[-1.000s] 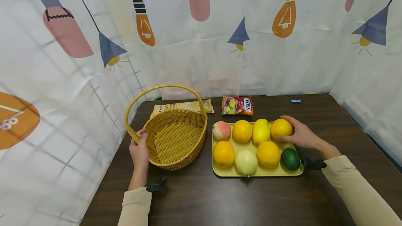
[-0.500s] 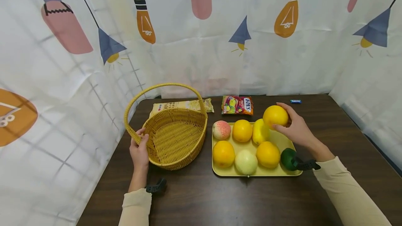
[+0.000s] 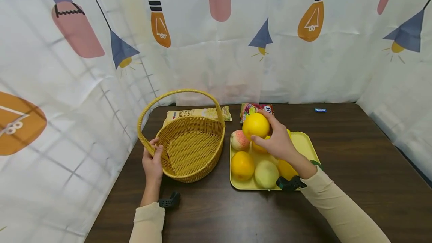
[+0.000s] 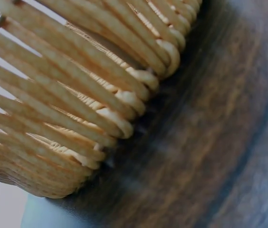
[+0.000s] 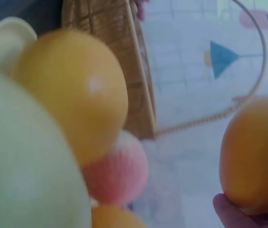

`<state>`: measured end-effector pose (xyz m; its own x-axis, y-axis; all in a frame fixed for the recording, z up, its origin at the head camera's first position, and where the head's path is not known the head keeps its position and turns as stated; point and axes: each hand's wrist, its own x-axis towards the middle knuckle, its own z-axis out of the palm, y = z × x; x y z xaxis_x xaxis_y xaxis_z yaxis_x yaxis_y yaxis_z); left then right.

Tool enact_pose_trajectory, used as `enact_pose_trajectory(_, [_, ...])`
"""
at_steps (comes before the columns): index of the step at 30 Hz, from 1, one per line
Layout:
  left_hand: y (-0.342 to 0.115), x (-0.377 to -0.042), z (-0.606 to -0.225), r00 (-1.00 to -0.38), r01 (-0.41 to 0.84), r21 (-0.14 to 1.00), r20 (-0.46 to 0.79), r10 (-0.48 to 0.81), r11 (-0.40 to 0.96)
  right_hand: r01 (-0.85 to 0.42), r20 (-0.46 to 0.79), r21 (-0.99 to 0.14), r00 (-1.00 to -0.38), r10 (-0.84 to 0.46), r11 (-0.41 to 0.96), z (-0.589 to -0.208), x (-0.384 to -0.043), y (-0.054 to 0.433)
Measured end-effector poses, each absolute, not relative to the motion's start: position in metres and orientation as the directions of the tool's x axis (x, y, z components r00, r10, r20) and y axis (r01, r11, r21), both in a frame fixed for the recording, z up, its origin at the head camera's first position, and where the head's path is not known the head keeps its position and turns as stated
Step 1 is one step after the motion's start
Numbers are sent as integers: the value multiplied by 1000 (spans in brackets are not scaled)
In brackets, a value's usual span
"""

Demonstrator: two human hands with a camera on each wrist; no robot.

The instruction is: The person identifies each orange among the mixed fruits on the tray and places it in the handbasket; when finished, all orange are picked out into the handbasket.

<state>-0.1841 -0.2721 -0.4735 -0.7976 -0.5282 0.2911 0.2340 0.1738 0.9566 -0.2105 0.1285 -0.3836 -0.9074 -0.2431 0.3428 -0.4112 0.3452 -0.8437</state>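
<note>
My right hand point(image 3: 277, 140) grips an orange point(image 3: 255, 126) between thumb and fingers, raised over the back of the yellow tray point(image 3: 305, 143). In the right wrist view the held orange point(image 5: 255, 156) is at the right edge. On the tray lie a peach point(image 3: 240, 140), another orange point(image 3: 242, 165), a pale green round fruit point(image 3: 266, 174) and more yellow fruit, partly hidden under my right hand and forearm. My left hand point(image 3: 153, 162) holds the left rim of a wicker basket point(image 3: 192, 149) near its handle foot. The basket has nothing in it; its woven side point(image 4: 62, 90) fills the left wrist view.
Behind the basket lies a long yellow snack packet point(image 3: 199, 113). A red candy bag point(image 3: 246, 111) sits behind the tray, partly covered by the orange. A small blue wrapped piece point(image 3: 320, 110) is near the table's back edge. A printed curtain point(image 3: 209, 59) hangs behind.
My right hand has lifted the orange from the tray's back right corner and carried it left, over the tray towards the basket. My left hand stays on the basket rim.
</note>
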Motion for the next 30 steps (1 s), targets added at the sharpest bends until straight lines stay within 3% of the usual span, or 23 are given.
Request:
enact_pose_trajectory(10, [-260,-164,-444,-800,236,937,337,-496,256,-392,276,-873,-888,-368,290,-395,-204,58])
enact_pose_trajectory(23, [-272,-176,-470,-814,150,954,269,-514,261,-409,249,-872,-844,-475,269,-412,-203,-9])
enact_pose_trajectory(30, [-271,-177,-471,-830,127,969,221,-512,213,-442,236,-830,-831,-504,339,-418,-209,-38])
